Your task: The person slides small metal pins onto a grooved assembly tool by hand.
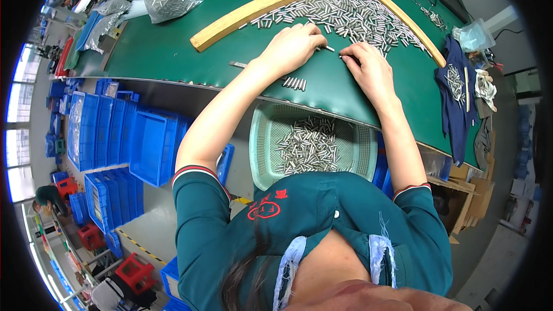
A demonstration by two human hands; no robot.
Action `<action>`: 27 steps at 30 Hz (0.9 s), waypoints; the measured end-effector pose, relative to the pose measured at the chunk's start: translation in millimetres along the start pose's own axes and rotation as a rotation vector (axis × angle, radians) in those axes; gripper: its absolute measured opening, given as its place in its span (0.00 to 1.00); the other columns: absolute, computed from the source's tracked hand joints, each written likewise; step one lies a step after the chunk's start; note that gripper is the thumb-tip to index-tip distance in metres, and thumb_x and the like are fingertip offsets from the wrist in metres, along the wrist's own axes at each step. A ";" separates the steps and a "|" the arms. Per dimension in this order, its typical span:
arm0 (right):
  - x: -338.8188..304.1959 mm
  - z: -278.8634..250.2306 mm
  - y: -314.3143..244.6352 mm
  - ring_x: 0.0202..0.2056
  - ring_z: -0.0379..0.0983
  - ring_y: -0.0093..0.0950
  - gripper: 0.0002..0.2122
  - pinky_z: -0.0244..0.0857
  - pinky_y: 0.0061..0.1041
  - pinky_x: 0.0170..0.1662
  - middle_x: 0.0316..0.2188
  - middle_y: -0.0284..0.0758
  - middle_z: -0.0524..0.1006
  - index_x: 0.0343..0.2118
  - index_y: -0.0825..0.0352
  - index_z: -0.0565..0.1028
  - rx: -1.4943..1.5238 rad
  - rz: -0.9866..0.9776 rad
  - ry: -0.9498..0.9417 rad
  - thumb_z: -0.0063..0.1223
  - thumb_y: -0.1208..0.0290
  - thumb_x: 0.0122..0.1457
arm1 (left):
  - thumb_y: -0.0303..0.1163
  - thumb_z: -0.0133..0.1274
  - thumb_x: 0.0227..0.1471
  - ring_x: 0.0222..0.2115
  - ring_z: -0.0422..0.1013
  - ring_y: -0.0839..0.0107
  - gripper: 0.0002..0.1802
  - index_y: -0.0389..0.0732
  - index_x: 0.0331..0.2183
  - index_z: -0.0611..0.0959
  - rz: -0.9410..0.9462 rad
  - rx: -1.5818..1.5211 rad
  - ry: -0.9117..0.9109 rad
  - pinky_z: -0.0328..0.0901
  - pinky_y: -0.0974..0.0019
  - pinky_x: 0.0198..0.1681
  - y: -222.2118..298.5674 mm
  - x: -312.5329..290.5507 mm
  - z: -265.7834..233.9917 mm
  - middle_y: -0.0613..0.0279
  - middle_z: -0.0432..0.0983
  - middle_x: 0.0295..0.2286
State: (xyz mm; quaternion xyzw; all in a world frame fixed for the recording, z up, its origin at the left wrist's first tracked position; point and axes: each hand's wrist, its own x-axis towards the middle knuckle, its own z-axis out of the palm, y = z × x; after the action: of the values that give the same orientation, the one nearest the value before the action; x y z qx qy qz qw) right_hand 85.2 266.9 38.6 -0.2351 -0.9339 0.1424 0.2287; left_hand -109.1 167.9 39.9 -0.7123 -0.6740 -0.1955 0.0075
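Between the fingertips of my left hand [295, 47] is a short metal pin [328, 48], its shiny end pointing right. My right hand [368, 68] is closed in a pinch just to the right; a small shiny tip shows at its fingers, too small to name. Beyond both hands spreads a pile of loose metal pins [357, 14] on the green table [173, 46]. Nearer the front edge, below my left hand, several pins lie side by side in a short row [294, 83].
Two wooden strips, left [271, 8] and right [403, 23], border the pile in an angle. A pale green basket [262, 150] of pins sits below the table edge. A bag of metal parts [167, 0] stands at back left, a dark blue cloth [455, 103] at right, blue crates [152, 144] lower left.
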 end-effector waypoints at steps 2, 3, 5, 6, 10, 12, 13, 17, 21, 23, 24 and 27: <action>-3.3 -3.4 -1.1 0.39 0.73 0.29 0.07 0.67 0.29 0.43 0.34 0.30 0.76 0.36 0.60 0.78 0.012 0.033 0.006 0.53 0.70 0.54 | 0.28 0.50 0.50 0.41 0.71 0.60 0.13 0.46 0.39 0.81 0.014 -0.060 0.034 0.66 0.58 0.46 4.3 -6.4 -3.0 0.60 0.73 0.38; -5.3 -4.8 -2.3 0.39 0.73 0.29 0.07 0.67 0.30 0.43 0.33 0.30 0.76 0.36 0.60 0.78 0.044 0.068 -0.007 0.53 0.70 0.54 | 0.28 0.51 0.49 0.42 0.70 0.60 0.14 0.46 0.40 0.81 -0.039 -0.054 0.021 0.66 0.59 0.47 6.5 -8.8 -5.6 0.60 0.73 0.39; -7.8 -5.6 -3.5 0.38 0.73 0.29 0.07 0.67 0.30 0.42 0.32 0.30 0.76 0.36 0.60 0.77 0.075 0.109 -0.016 0.54 0.69 0.54 | 0.28 0.51 0.49 0.42 0.70 0.60 0.14 0.45 0.41 0.81 -0.021 -0.050 0.021 0.66 0.59 0.47 6.0 -11.5 -5.1 0.59 0.73 0.40; -8.3 -5.0 -4.7 0.37 0.73 0.29 0.08 0.67 0.30 0.42 0.31 0.30 0.76 0.36 0.60 0.77 0.093 0.111 -0.017 0.54 0.69 0.54 | 0.28 0.51 0.49 0.42 0.70 0.59 0.14 0.45 0.41 0.80 -0.013 -0.046 0.025 0.66 0.59 0.47 5.3 -12.8 -4.1 0.59 0.73 0.40; -12.6 -5.3 -10.1 0.36 0.73 0.29 0.09 0.68 0.30 0.41 0.29 0.30 0.75 0.37 0.60 0.77 0.076 0.106 -0.019 0.53 0.69 0.53 | 0.28 0.51 0.49 0.42 0.70 0.59 0.14 0.43 0.41 0.80 0.017 -0.053 0.036 0.66 0.60 0.47 4.8 -8.1 3.6 0.59 0.73 0.40; -14.6 -5.5 -10.4 0.36 0.73 0.29 0.09 0.68 0.30 0.41 0.29 0.30 0.75 0.37 0.60 0.77 0.072 0.111 -0.008 0.53 0.69 0.53 | 0.28 0.51 0.49 0.42 0.70 0.59 0.15 0.41 0.41 0.80 0.031 -0.017 0.031 0.66 0.60 0.47 4.3 -3.3 5.4 0.58 0.74 0.40; -15.5 -5.4 -10.1 0.36 0.73 0.29 0.09 0.68 0.30 0.41 0.29 0.30 0.75 0.38 0.59 0.77 0.068 0.113 0.000 0.53 0.69 0.53 | 0.28 0.51 0.49 0.42 0.70 0.59 0.15 0.41 0.41 0.80 0.036 -0.017 0.029 0.66 0.60 0.47 4.8 -2.1 5.1 0.58 0.74 0.40; -14.9 -0.7 -6.7 0.36 0.73 0.29 0.09 0.68 0.30 0.40 0.29 0.30 0.75 0.37 0.59 0.77 0.064 0.127 0.015 0.54 0.68 0.53 | 0.28 0.52 0.50 0.42 0.70 0.59 0.15 0.40 0.43 0.79 0.065 -0.074 -0.024 0.65 0.60 0.48 16.8 -2.6 4.6 0.57 0.74 0.40; -14.6 2.3 -4.8 0.32 0.73 0.28 0.09 0.67 0.28 0.36 0.27 0.31 0.74 0.38 0.61 0.77 0.069 0.054 0.046 0.55 0.67 0.55 | 0.28 0.53 0.50 0.41 0.71 0.59 0.11 0.42 0.38 0.81 -0.008 -0.111 -0.028 0.66 0.60 0.46 27.0 -4.9 -5.7 0.58 0.74 0.38; -14.6 2.0 -3.9 0.32 0.73 0.28 0.09 0.67 0.28 0.36 0.27 0.31 0.74 0.38 0.61 0.77 0.071 0.045 0.059 0.55 0.67 0.55 | 0.28 0.53 0.49 0.41 0.71 0.59 0.10 0.43 0.37 0.81 -0.025 -0.065 -0.087 0.66 0.60 0.45 27.0 -4.4 -8.2 0.58 0.74 0.37; -14.8 2.2 -3.8 0.33 0.73 0.28 0.09 0.67 0.28 0.37 0.28 0.31 0.74 0.38 0.61 0.77 0.066 0.045 0.061 0.54 0.67 0.56 | 0.28 0.53 0.49 0.41 0.71 0.59 0.10 0.43 0.37 0.81 0.005 -0.060 -0.091 0.66 0.60 0.45 26.2 -4.3 -7.5 0.59 0.74 0.36; -13.5 2.2 -4.5 0.36 0.73 0.30 0.08 0.67 0.29 0.40 0.29 0.31 0.75 0.37 0.60 0.78 0.077 0.065 0.044 0.54 0.66 0.56 | 0.28 0.54 0.49 0.41 0.71 0.60 0.10 0.43 0.36 0.80 0.063 -0.072 -0.094 0.66 0.60 0.45 24.0 -3.9 -3.3 0.59 0.73 0.35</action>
State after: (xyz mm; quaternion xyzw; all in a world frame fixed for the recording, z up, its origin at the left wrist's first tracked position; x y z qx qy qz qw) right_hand 93.1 256.0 33.5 -0.2595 -0.9142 0.1806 0.2534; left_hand -86.9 161.1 48.0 -0.7416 -0.6432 -0.1857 -0.0438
